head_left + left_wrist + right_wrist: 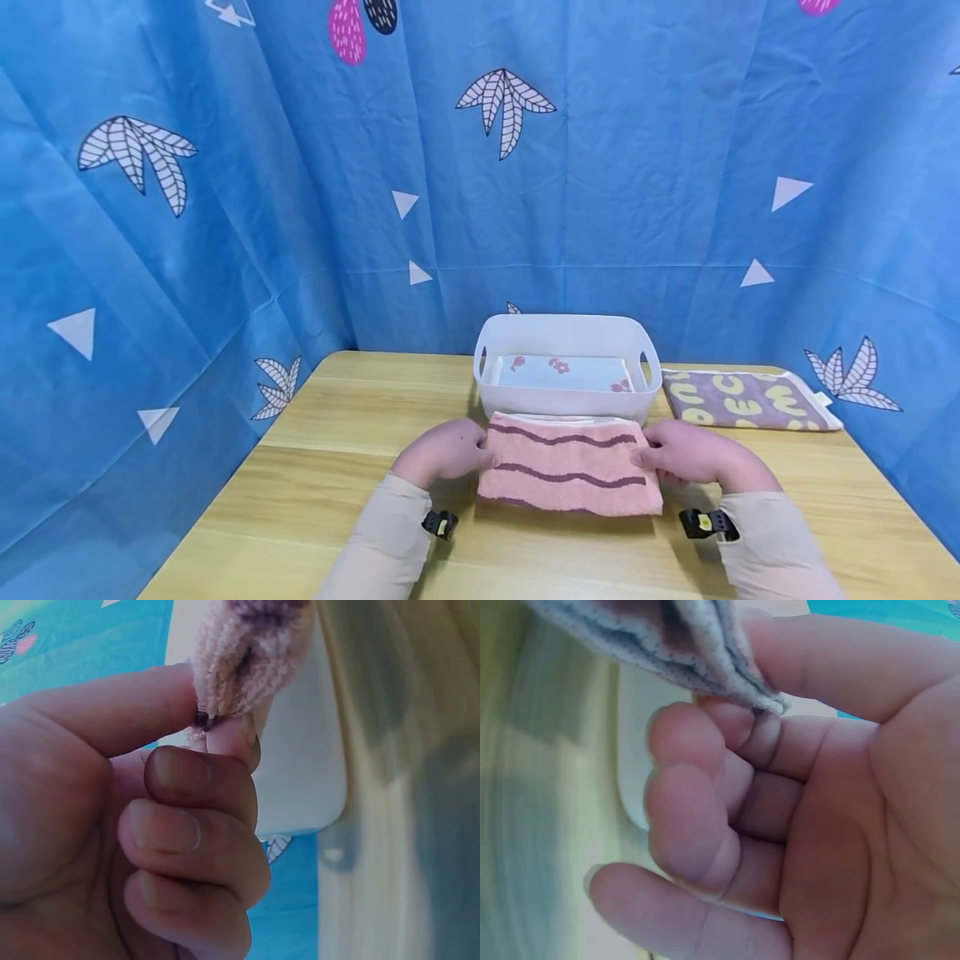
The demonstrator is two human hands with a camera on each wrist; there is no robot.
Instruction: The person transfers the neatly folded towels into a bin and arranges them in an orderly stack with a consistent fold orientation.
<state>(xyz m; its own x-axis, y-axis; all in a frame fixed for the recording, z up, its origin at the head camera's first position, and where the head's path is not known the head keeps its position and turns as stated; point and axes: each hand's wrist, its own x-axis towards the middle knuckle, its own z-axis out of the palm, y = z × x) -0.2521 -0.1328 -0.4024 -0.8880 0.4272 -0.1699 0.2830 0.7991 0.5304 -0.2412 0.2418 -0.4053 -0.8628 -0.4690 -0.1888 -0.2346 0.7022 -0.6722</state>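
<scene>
A folded pink towel [570, 467] with wavy purple stripes is held up by its two sides, just in front of a white basket [562, 404]. At its left edge my left hand [453, 450] pinches the cloth between thumb and fingers; the left wrist view shows the towel [247, 667] caught at the fingertips. My right hand [693, 454] pinches the opposite edge, and the right wrist view shows the layered towel edge [705, 667] between thumb and forefinger. Inside the basket lies a pale cloth [562, 373] with pink flower prints.
To the right of the basket a folded purple towel [750, 402] with yellow letters lies on the wooden table [330, 433]. Blue curtain [600, 208] with leaf and triangle prints surrounds the table at the back and sides.
</scene>
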